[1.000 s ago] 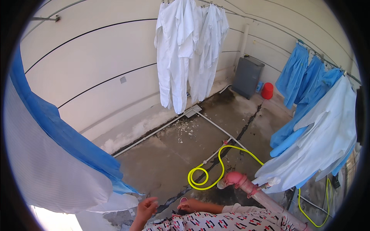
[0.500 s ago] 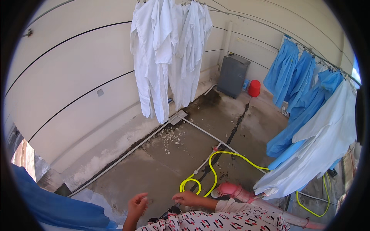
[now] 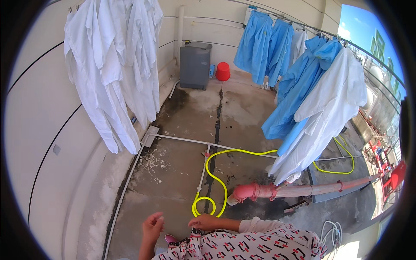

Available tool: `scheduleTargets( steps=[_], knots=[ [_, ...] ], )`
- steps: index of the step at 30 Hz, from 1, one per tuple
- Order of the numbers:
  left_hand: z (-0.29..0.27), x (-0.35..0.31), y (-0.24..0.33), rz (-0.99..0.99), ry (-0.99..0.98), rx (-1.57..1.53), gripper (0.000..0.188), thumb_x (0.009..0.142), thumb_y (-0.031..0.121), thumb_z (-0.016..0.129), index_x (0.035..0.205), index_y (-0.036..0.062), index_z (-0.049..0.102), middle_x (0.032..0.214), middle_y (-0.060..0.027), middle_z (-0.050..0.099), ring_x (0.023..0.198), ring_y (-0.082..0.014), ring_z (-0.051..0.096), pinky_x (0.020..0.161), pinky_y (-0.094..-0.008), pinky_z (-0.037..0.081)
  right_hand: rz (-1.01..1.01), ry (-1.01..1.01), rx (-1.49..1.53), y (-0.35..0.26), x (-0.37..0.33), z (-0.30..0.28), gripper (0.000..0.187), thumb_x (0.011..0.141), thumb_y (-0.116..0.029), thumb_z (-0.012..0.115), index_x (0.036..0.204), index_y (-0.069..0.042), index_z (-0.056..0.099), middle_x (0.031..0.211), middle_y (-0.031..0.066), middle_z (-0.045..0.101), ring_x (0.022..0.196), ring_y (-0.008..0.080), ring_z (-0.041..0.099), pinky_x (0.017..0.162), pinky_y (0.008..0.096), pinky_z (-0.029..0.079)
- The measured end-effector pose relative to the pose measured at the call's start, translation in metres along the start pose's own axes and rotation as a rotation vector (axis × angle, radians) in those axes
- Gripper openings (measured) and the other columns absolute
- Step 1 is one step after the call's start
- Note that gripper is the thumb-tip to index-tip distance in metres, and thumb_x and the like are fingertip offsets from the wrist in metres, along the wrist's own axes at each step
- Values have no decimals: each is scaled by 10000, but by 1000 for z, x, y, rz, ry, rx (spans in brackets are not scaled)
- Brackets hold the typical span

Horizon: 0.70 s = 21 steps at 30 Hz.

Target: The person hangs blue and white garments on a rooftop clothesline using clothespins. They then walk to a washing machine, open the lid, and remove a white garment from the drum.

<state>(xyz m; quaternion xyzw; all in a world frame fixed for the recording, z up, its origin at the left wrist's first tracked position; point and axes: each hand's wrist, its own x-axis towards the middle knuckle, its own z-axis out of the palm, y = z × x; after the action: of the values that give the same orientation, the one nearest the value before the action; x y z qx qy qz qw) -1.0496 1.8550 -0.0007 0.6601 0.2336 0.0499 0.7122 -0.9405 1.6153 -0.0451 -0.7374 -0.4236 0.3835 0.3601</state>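
Both of my hands hang in front of the body at the lower middle, above the grey concrete floor. My left hand (image 3: 153, 224) is raised with its fingers loosely bent and a little apart; nothing shows in it. My right hand (image 3: 203, 222) reaches inward from a pale patterned sleeve, its fingers loosely curved, and I see no object in it. A gap separates the two hands, and they touch nothing. Nearest to the right hand is a coiled yellow hose (image 3: 203, 198) on the floor, just beyond it.
A thick red pipe (image 3: 299, 190) crosses the floor at right, with thin white pipes (image 3: 186, 139) farther on. White garments (image 3: 115, 73) hang at left; blue garments (image 3: 299, 82) and a white coverall (image 3: 331, 102) hang at right. A grey washing machine (image 3: 195, 65) and red bucket (image 3: 222, 72) stand at the back.
My view has turned to the right. The hanging clothes and washing machine sit farther left in it, and sky and outdoor structures now show at right. My hands keep nearly the same pose.
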Motion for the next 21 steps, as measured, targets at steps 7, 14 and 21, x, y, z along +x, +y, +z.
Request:
scheduleTargets(
  steps=[7,14,21],
  knots=[
    [-88,61,3,-48,-128,92,219,845,98,618,1054,37,639,703,-22,615,525,-62,535,452,-198,427,139,134,-4,-12,77,7,311,908,-324,495,1120,-125,603,1045,102,644,948,287,616,837,366,470],
    [-125,121,25,-123,-190,199,237,858,143,613,1073,46,635,712,-20,618,534,-58,537,469,-200,432,366,270,9,1,97,17,292,883,-313,490,1035,-107,631,1005,100,654,933,284,613,814,364,477],
    [-101,207,41,-163,-332,170,241,855,150,618,1075,53,632,712,-11,613,538,-58,531,478,-205,431,501,324,5,89,114,-1,299,872,-343,493,1007,-124,646,989,107,659,930,305,613,797,380,481]
  ],
)
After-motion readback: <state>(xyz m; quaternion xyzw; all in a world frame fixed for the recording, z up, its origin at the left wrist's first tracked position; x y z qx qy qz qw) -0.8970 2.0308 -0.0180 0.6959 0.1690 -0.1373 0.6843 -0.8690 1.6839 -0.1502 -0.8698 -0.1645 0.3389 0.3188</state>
